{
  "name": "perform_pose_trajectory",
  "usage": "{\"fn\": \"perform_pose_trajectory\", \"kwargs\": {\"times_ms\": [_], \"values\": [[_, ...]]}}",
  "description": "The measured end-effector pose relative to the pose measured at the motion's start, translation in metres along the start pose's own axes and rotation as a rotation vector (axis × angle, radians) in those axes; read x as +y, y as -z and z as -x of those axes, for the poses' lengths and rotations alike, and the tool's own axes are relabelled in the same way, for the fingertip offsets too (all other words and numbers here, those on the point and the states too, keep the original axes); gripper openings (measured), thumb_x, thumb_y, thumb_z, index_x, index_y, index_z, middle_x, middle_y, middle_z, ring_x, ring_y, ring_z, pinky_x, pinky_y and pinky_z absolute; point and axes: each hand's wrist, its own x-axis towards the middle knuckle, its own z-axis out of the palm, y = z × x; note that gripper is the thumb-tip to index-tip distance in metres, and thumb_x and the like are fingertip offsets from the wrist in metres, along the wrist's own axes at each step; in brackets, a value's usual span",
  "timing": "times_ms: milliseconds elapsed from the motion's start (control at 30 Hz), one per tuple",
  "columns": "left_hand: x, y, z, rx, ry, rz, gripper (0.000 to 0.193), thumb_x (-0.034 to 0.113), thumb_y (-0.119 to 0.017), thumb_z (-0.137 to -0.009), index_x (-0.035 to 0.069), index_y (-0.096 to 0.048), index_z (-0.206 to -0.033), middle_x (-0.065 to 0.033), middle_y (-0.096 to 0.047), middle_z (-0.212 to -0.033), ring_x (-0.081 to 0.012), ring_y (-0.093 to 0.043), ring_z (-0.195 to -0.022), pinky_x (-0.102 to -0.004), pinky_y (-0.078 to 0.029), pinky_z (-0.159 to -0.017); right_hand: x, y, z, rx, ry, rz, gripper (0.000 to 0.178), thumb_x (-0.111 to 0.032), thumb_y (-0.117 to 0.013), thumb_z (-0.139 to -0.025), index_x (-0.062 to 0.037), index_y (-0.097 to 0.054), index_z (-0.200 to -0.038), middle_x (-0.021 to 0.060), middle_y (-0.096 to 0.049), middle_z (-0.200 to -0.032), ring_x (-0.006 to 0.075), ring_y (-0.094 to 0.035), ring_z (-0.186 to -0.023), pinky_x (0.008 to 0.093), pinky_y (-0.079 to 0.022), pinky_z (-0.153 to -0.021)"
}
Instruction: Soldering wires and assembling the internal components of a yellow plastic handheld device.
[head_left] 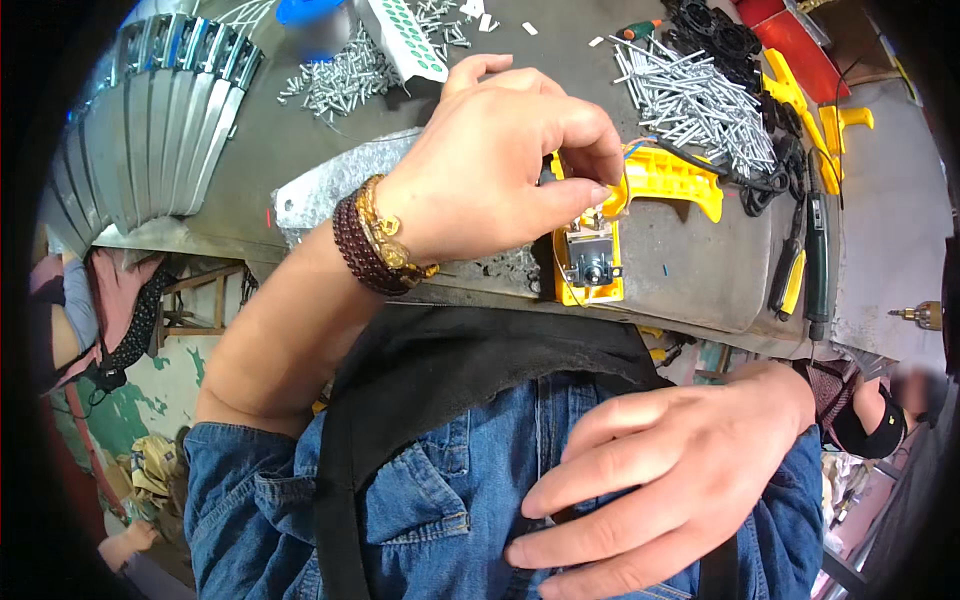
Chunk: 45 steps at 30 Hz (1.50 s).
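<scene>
A yellow plastic tool housing half with a ribbed, curved handle lies open-side up near the table's front edge. Seated in its near end is a small metal-cased part with a round centre, and thin wires run beside it. My left hand, wearing beaded bracelets, reaches over the housing. Its thumb and forefinger are pinched together just above the metal part; what sits between the fingertips is too small to make out. My right hand hovers in front of my denim shirt and black apron, fingers apart, holding nothing.
Long screws are heaped behind the housing, short screws at back left. Grey metal parts stand fanned at left. A dark pen-shaped driver, yellow-black cutters and yellow housings lie right. Other people show at both sides.
</scene>
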Motion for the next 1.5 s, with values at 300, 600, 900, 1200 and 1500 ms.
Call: {"fn": "perform_pose_trajectory", "kwargs": {"times_ms": [300, 600, 900, 1200, 1500], "values": [[0.007, 0.008, 0.002, -0.024, -0.026, -0.067, 0.012, 0.016, -0.076, -0.079, 0.013, -0.071, -0.090, 0.0029, -0.069, -0.090, -0.0153, -0.062, -0.090, -0.0340, -0.037, -0.096, 0.009, 0.023, 0.016, -0.026, -0.133, 0.032, 0.011, -0.005, -0.063, -0.086, -0.0069, -0.073, -0.082, 0.0064, -0.072, -0.098, 0.0183, -0.064, -0.086, 0.0294, -0.050, -0.073], [0.023, 0.012, -0.003, -0.070, 0.054, -0.086, 0.010, 0.016, -0.073, -0.079, 0.015, -0.071, -0.089, 0.0042, -0.069, -0.085, -0.0136, -0.061, -0.085, -0.0327, -0.036, -0.094, 0.039, -0.002, 0.059, 0.303, 0.013, -0.621, 0.004, -0.001, -0.072, -0.083, 0.0017, -0.073, -0.086, 0.0188, -0.071, -0.104, 0.0232, -0.059, -0.075, 0.0314, -0.049, -0.065], [0.000, 0.003, -0.001, -0.026, -0.014, -0.028, 0.011, 0.015, -0.073, -0.078, 0.016, -0.071, -0.089, 0.0046, -0.068, -0.083, -0.0131, -0.061, -0.084, -0.0325, -0.035, -0.093, 0.036, 0.025, 0.019, -0.079, -0.092, -0.235, 0.048, -0.048, -0.052, -0.101, -0.0064, -0.075, -0.094, 0.0123, -0.071, -0.109, 0.0237, -0.061, -0.085, 0.0312, -0.040, -0.075], [-0.001, 0.005, 0.004, -0.003, -0.056, -0.063, 0.013, 0.016, -0.076, -0.079, 0.013, -0.071, -0.090, 0.0029, -0.069, -0.091, -0.0153, -0.063, -0.089, -0.0342, -0.038, -0.095, 0.035, 0.028, 0.014, -0.072, -0.259, -0.063, 0.015, -0.014, -0.065, -0.089, -0.0049, -0.075, -0.097, 0.0121, -0.072, -0.108, 0.0248, -0.064, -0.086, 0.0344, -0.046, -0.074], [-0.001, 0.002, 0.000, -0.003, -0.042, 0.077, 0.010, 0.016, -0.072, -0.079, 0.015, -0.071, -0.089, 0.0043, -0.069, -0.083, -0.0140, -0.061, -0.084, -0.0328, -0.034, -0.094, 0.034, 0.019, -0.006, -0.258, -0.129, -0.143, 0.017, -0.016, -0.066, -0.083, -0.0088, -0.074, -0.097, 0.0060, -0.067, -0.103, 0.0214, -0.061, -0.082, 0.0342, -0.043, -0.071]]}}
